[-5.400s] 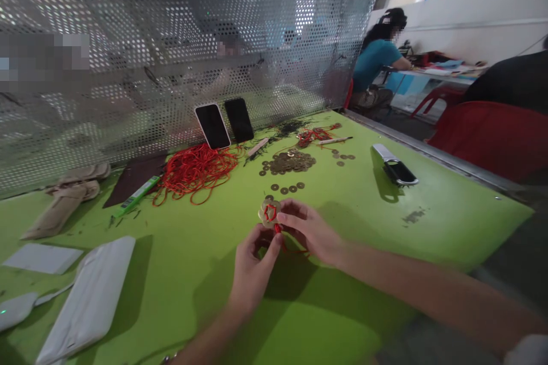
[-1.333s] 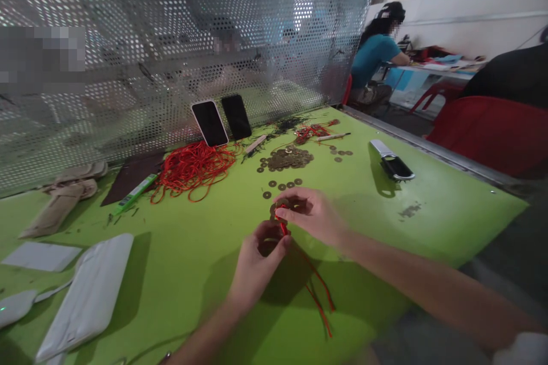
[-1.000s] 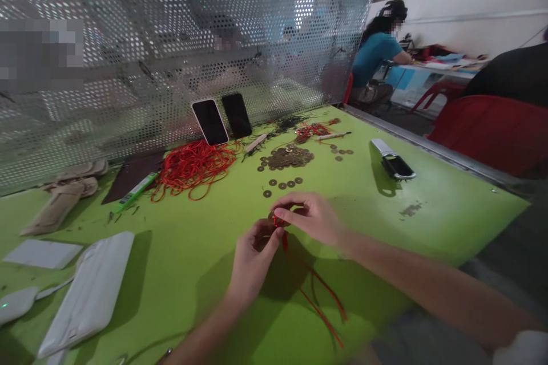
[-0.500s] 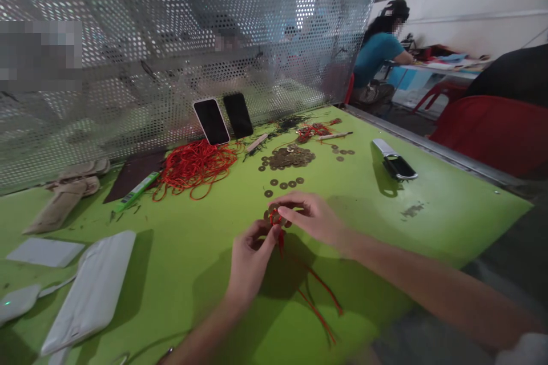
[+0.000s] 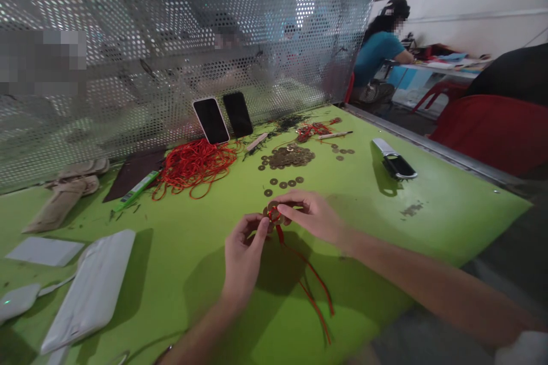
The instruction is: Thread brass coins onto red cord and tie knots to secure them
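Between my two hands is a small cluster of bronze holed coins (image 5: 274,214), tied together with red cord. My left hand (image 5: 247,245) pinches its left edge between thumb and fingers. On the other side, my right hand (image 5: 310,214) has thumb and index finger closed on its upper right. A red cord tail (image 5: 309,265) hangs from the cluster toward me and splits into two loose ends. Just beyond my hands lie several loose coins (image 5: 283,185), with a larger coin pile (image 5: 291,157) behind them.
A red cord heap (image 5: 197,165), a green cutter (image 5: 139,189) and two upright phones (image 5: 212,120) stand along the perforated metal screen (image 5: 171,57). A white pouch (image 5: 92,291) lies left; a black-and-silver object (image 5: 394,161) sits right. A person in a teal shirt (image 5: 377,60) sits beyond.
My left hand has shifted slightly left, its thumb moving from the cluster's lower side to its left edge. The hanging cord ends have swung a little left.
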`<control>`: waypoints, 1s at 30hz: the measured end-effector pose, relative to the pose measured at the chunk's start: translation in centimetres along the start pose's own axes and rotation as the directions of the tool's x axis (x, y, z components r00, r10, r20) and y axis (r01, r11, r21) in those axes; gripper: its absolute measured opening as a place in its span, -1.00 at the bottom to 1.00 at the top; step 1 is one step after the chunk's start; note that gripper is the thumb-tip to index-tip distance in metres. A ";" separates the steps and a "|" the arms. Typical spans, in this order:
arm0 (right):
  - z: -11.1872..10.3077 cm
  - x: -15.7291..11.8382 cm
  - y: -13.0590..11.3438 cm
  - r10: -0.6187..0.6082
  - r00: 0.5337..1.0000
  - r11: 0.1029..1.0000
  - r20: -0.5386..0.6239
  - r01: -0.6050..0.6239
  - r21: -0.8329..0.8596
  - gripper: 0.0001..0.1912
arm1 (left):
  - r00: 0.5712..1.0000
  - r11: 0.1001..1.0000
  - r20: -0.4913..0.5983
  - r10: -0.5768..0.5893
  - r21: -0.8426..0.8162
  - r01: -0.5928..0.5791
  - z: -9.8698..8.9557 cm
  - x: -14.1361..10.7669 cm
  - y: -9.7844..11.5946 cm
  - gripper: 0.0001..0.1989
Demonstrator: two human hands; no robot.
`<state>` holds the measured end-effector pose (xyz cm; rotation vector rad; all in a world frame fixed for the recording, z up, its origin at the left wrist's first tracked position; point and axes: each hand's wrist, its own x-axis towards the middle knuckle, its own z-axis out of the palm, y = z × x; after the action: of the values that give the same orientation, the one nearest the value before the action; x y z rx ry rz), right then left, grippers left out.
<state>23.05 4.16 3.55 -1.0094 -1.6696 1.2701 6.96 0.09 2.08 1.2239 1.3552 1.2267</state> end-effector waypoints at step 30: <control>0.1 0.1 0.2 0.004 0.999 0.999 -0.038 -0.005 -0.044 -0.76 | 0.999 1.000 -0.052 0.013 -0.001 -0.013 -0.2 0.1 0.3 -0.79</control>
<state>22.98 4.26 3.35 -1.0577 -1.6740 1.2145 6.80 0.17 2.44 1.2094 1.3851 1.2763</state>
